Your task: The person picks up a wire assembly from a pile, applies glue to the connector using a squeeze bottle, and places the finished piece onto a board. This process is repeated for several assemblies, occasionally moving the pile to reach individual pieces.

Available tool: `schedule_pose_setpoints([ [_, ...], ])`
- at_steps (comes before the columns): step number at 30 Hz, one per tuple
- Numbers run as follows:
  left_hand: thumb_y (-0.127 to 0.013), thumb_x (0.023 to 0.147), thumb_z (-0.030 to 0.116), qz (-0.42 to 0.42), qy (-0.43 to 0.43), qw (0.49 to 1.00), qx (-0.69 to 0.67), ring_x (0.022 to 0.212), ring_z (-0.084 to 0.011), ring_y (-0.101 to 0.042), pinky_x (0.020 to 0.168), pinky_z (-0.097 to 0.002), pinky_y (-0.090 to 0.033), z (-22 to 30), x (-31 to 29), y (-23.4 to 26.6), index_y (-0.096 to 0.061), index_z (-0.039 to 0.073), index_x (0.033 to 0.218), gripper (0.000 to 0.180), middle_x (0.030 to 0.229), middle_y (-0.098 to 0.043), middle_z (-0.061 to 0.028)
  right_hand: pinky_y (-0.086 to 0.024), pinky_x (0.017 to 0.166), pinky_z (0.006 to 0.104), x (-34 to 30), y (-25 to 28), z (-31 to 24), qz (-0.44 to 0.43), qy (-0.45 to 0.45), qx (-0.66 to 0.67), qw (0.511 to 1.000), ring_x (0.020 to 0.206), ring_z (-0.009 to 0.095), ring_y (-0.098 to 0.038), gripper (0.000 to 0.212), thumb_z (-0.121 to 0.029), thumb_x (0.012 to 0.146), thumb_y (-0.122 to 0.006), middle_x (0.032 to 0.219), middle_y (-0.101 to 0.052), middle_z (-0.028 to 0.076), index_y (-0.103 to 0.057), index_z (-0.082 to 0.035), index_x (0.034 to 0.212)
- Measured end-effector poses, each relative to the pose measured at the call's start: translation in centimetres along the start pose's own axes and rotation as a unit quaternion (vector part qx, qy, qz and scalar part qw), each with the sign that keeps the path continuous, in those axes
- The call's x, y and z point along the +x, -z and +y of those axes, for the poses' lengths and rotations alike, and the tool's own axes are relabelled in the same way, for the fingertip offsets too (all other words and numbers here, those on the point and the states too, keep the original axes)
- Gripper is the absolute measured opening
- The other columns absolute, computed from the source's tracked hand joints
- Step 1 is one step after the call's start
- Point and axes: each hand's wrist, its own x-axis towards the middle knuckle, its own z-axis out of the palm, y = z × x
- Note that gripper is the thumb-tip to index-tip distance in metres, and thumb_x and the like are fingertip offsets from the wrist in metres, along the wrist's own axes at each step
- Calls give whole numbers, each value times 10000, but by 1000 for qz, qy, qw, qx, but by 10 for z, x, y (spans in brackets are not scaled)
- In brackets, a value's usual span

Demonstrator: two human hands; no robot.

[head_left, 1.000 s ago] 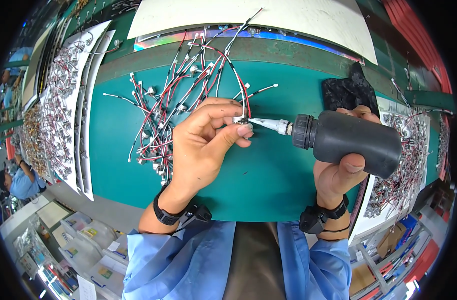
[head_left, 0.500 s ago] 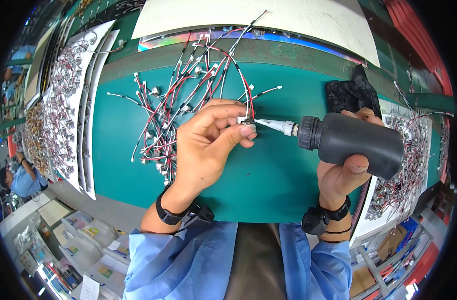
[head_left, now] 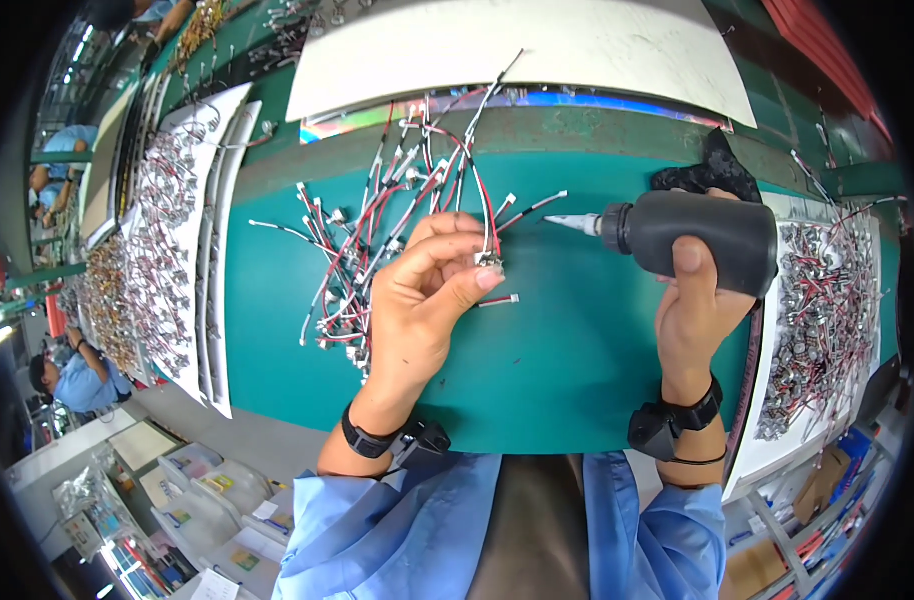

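Note:
My left hand [head_left: 422, 295] pinches a small connector [head_left: 490, 262] at the end of a red, black and white wire between thumb and forefinger, above a green mat [head_left: 567, 360]. My right hand [head_left: 689, 315] grips a dark grey squeeze bottle [head_left: 697, 240] lying sideways, its white nozzle [head_left: 572, 222] pointing left, a short gap from the connector. A spread of similar short wires with white plugs [head_left: 377, 240] lies on the mat behind and to the left of my left hand.
White trays of finished wire pieces stand at the left [head_left: 167, 240] and at the right [head_left: 827, 320]. A large white sheet [head_left: 517, 50] lies beyond the mat. A black cloth [head_left: 712, 170] sits behind the bottle. People in blue work at the far left [head_left: 67, 375].
The bottle's nozzle has drawn back to the right and up, away from the connector it was touching. My left hand still pinches the connector.

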Motion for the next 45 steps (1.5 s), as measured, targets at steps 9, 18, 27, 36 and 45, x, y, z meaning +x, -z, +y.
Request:
schedule_pose_setpoints([
  [9, -635, 710, 56, 119, -192, 926, 304, 827, -110, -488, 712, -212, -396, 104, 39, 36, -601, -33, 864, 180, 880, -512, -52, -362, 445, 154, 19, 11, -1, 144, -107, 47, 983, 656, 45, -501, 366, -224, 750, -663, 830, -565, 21, -524, 11, 993],
  [18, -714, 625, 252, 79, -100, 838, 530, 761, -147, -594, 713, -252, -448, 77, 291, 43, -665, 57, 904, 344, 829, -659, -69, -365, 438, 140, 20, 14, 5, 108, -102, 40, 988, 671, 48, -516, 408, -189, 782, -622, 868, -556, 21, -474, 9, 1106],
  [27, -693, 627, 339, 79, -20, 740, 667, 812, -215, -620, 723, -295, -464, 41, 315, 33, -660, 83, 923, 392, 892, -648, -102, -382, 448, 138, 25, 16, 9, 114, -91, 19, 989, 691, 54, -541, 413, -193, 770, -628, 877, -563, 27, -477, -3, 1104],
  [36, -653, 739, 158, 33, -146, 804, 575, 707, -153, -548, 647, -255, -436, 124, 111, 58, -625, -4, 891, 224, 809, -584, -98, -322, 442, 174, 21, 13, 7, 133, -116, 146, 973, 553, 38, -423, 220, -221, 836, -569, 712, -508, -10, -511, -31, 930],
  [45, -684, 710, 143, 127, 40, 804, 579, 698, -184, -531, 604, -286, -429, 63, -70, 121, -617, -2, 879, 233, 832, -560, -91, -294, 440, 194, 20, 5, 2, 101, -135, 228, 959, 493, 49, -345, 222, -278, 853, -549, 646, -458, -12, -493, -68, 810],
])
